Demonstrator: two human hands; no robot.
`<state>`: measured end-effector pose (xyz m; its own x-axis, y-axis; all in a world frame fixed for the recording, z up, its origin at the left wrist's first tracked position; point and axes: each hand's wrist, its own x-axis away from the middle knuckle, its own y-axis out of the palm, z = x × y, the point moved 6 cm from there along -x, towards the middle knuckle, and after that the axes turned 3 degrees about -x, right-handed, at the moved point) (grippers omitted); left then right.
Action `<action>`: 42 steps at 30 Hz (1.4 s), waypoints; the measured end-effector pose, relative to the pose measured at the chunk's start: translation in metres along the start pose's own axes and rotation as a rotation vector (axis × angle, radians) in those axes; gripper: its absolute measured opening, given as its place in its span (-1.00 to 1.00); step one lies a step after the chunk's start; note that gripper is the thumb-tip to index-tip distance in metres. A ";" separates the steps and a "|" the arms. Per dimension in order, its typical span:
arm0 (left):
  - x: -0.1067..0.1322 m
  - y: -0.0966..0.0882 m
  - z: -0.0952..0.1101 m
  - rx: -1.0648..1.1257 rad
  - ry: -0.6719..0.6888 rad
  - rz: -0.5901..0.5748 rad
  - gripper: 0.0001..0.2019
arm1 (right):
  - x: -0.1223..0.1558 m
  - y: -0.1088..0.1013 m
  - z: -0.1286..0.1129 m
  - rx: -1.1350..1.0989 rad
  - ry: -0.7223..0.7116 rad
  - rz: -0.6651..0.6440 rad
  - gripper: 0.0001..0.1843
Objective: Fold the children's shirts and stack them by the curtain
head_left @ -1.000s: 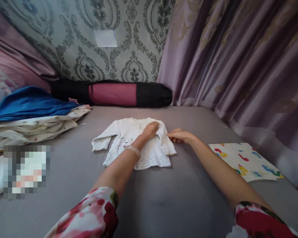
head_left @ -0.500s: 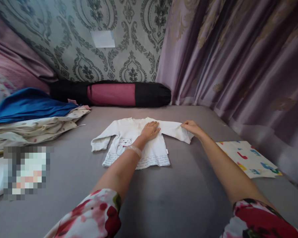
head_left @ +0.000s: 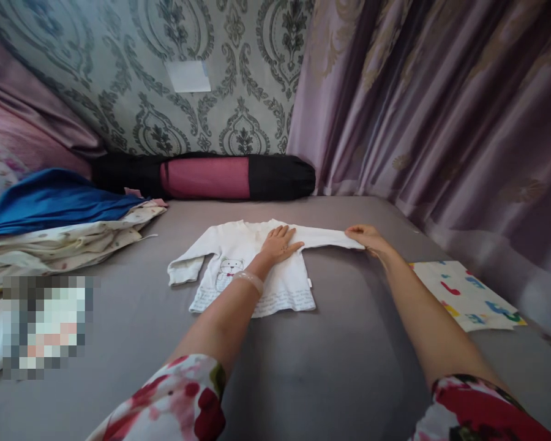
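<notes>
A small white long-sleeved shirt (head_left: 232, 245) lies spread on the grey sheet, with a bear drawing on its front and lines of print along its hem. My left hand (head_left: 278, 245) rests flat on the shirt's upper chest, fingers stretched and thumb apart. At the end of the sleeve on the right, my right hand (head_left: 367, 239) pinches the cuff and holds that sleeve out straight. The cuff is partly hidden by the fingers. The other sleeve bends down on the left side.
A folded cloth with coloured shapes (head_left: 468, 294) lies at right. Blue and cream fabrics (head_left: 68, 202) are heaped at left, near a pixelated patch. A black and pink long bag (head_left: 206, 177) lies along the wall. Purple curtains (head_left: 417, 122) hang at right.
My right hand has moved outward to the right with the cuff, and the sleeve is now straighter and narrower. My left hand stays on the chest, its thumb spread wider.
</notes>
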<state>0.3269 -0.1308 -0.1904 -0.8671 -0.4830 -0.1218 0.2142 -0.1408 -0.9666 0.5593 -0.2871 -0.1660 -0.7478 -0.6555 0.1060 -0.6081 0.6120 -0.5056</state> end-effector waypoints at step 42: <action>0.086 -0.043 -0.039 0.142 0.060 -0.115 -0.39 | 0.036 0.160 -0.076 0.870 -0.358 -0.313 -0.41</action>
<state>0.2255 -0.1327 -0.1677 -0.9140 -0.4047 -0.0302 0.1700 -0.3142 -0.9340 0.4147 -0.1787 -0.1782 -0.3747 -0.9150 0.1496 -0.2496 -0.0559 -0.9667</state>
